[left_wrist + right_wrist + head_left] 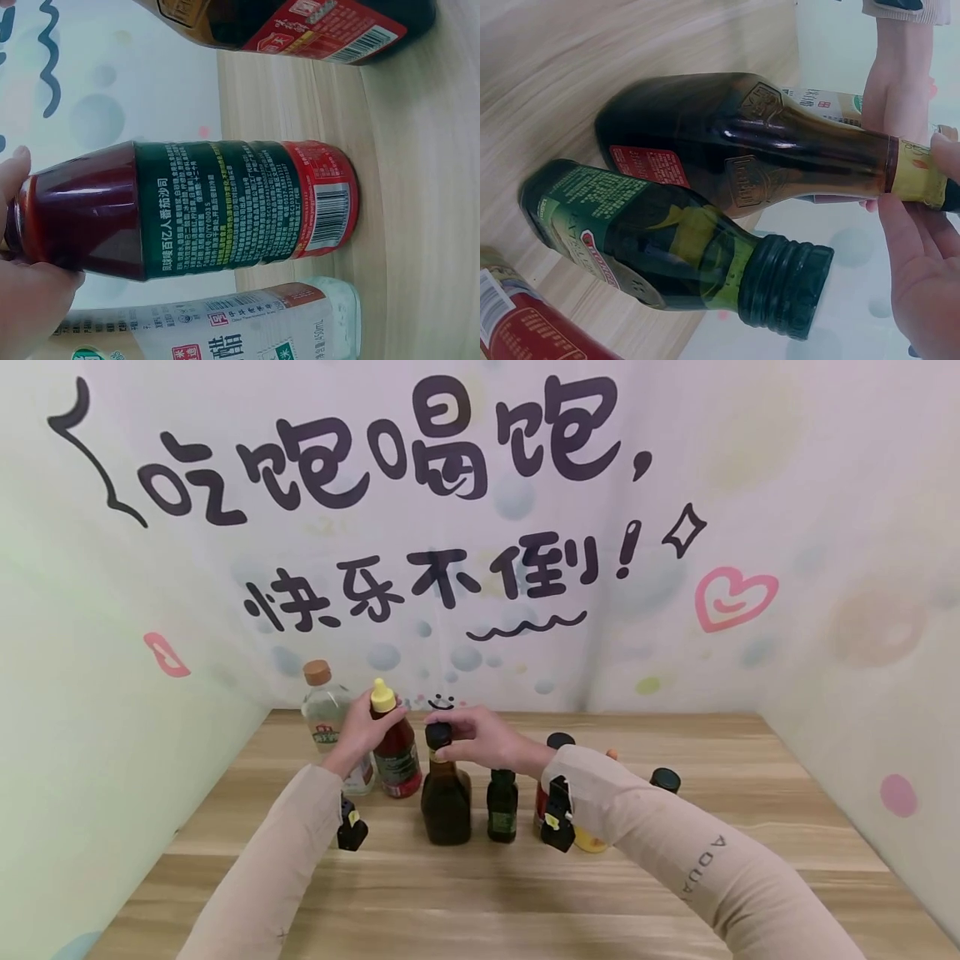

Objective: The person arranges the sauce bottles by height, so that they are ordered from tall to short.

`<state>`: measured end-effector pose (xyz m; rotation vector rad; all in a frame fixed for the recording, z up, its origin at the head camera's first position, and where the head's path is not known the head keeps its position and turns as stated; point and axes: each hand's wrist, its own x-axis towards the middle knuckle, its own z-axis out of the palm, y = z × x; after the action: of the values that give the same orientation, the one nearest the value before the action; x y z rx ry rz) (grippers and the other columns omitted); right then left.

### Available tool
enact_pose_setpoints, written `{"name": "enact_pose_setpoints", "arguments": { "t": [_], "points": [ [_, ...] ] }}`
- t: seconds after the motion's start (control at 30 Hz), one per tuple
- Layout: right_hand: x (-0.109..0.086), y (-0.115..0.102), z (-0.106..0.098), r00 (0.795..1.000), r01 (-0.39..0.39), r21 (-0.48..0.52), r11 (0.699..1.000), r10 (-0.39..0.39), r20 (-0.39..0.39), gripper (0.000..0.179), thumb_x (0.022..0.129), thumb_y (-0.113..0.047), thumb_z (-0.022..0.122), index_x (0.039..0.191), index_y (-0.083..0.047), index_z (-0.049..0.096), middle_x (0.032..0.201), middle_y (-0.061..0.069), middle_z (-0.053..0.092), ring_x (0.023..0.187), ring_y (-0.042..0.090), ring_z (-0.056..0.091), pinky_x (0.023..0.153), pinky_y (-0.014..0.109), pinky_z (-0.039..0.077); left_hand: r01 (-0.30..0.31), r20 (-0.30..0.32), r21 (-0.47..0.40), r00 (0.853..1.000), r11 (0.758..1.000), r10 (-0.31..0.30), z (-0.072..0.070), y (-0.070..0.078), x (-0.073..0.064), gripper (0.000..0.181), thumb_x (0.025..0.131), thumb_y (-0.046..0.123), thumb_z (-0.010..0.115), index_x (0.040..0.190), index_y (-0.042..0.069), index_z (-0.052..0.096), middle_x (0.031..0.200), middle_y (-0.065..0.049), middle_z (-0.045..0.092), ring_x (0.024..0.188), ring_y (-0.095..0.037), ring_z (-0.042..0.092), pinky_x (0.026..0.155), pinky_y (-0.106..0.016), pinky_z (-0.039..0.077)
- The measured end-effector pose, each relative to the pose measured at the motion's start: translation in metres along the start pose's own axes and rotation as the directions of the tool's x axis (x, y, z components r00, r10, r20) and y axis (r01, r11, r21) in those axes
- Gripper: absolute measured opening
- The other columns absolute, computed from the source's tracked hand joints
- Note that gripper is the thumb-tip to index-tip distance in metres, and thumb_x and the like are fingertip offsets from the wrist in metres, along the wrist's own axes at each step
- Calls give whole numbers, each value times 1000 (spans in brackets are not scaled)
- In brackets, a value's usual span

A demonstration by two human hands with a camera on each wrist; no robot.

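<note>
My left hand (362,727) grips a ketchup bottle (397,760) round its neck, just under the yellow nozzle cap. In the left wrist view the ketchup bottle (217,206) shows its green and red back label, its base close over the wood. With thumb and fingers my right hand (487,742) holds the neck of a dark soy sauce bottle (446,806), right below the black cap. That soy sauce bottle (705,139) stands upright to the right of the ketchup and slightly nearer me. A clear white vinegar bottle (322,710) is directly left of the ketchup.
A small green olive oil bottle (502,814) stands just right of the soy sauce. Beyond it, partly behind my right forearm, are a dark-capped jar (560,741), a yellow-based bottle (591,841) and another dark-capped container (665,778). A printed wall sheet (450,668) rises behind the wooden table (450,910).
</note>
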<state>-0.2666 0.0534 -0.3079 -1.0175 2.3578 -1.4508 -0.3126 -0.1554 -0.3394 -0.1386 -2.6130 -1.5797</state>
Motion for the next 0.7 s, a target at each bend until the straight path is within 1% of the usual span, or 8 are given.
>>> {"name": "enact_pose_setpoints", "arguments": {
  "t": [0.2, 0.3, 0.37, 0.43, 0.47, 0.53, 0.67, 0.7],
  "points": [
    [0, 0, 1, 1000, 0, -15, 1000, 0, 12, 45, 79, 1, 63, 122, -1, 51, 114, 17, 48, 101, 24, 56, 75, 25, 49, -8, 43, 10, 999, 1000, 8, -3, -2, 0, 40, 86, 20, 58, 117, 0, 43, 118, -19, 47, 111, -32, 44, 94, -48, 34],
    [1, 1, 1, 1000, -3, -21, 1000, 3, 15, 45, 78, 2, 64, 121, -2, 51, 114, 17, 49, 100, 24, 56, 75, 26, 49, -1, 77, 3, 997, 1000, 1, -4, -2, -1, 40, 87, 18, 57, 119, -1, 42, 120, -20, 45, 113, -33, 43, 94, -49, 33],
    [2, 1, 1, 1000, -9, -37, 999, 9, 12, 44, 78, 2, 64, 120, -3, 52, 113, 17, 50, 99, 23, 57, 75, 25, 49, 16, 91, -1, 996, 1000, -16, -5, -2, -1, 40, 87, 17, 57, 119, 1, 41, 121, -19, 45, 113, -32, 42, 94, -49, 33],
    [3, 0, 1, 1000, -16, -56, 998, 17, 8, 44, 78, 1, 65, 120, -4, 53, 111, 16, 50, 97, 21, 58, 75, 24, 49, 11, 96, -7, 995, 1000, -11, -6, -3, -2, 39, 87, 16, 57, 119, 0, 41, 120, -20, 45, 113, -32, 42, 93, -49, 34],
    [1, -5, 1, 1000, -25, -70, 997, 25, 7, 43, 78, 1, 65, 119, -4, 53, 109, 16, 50, 96, 22, 58, 74, 25, 49, 8, 95, -10, 995, 1000, -7, -6, -3, -2, 39, 87, 16, 57, 119, 0, 41, 120, -20, 45, 113, -32, 42, 93, -49, 34],
    [2, -7, 2, 999, -40, -100, 994, 41, 4, 42, 78, 1, 65, 118, -5, 54, 107, 14, 50, 96, 22, 58, 76, 25, 48, -2, 89, -11, 996, 1000, 2, -6, -3, -2, 38, 87, 16, 57, 118, 0, 42, 120, -20, 46, 112, -32, 43, 93, -49, 34],
    [3, -13, 1, 996, -92, -162, 982, 93, -1, 43, 77, 0, 66, 118, -8, 55, 103, 12, 49, 98, 24, 57, 80, 28, 47, -18, 82, -16, 996, 1000, 19, -5, -4, -2, 38, 86, 16, 58, 117, 0, 43, 118, -19, 47, 111, -32, 44, 92, -48, 35],
    [5, -10, 1, 994, -105, -171, 980, 106, -3, 44, 77, -1, 67, 118, -9, 55, 103, 10, 49, 98, 22, 57, 80, 27, 47, -18, 82, -15, 996, 1000, 19, -5, -3, -3, 38, 86, 16, 58, 116, 0, 43, 117, -19, 47, 110, -32, 44, 92, -48, 35]
  ]
}}
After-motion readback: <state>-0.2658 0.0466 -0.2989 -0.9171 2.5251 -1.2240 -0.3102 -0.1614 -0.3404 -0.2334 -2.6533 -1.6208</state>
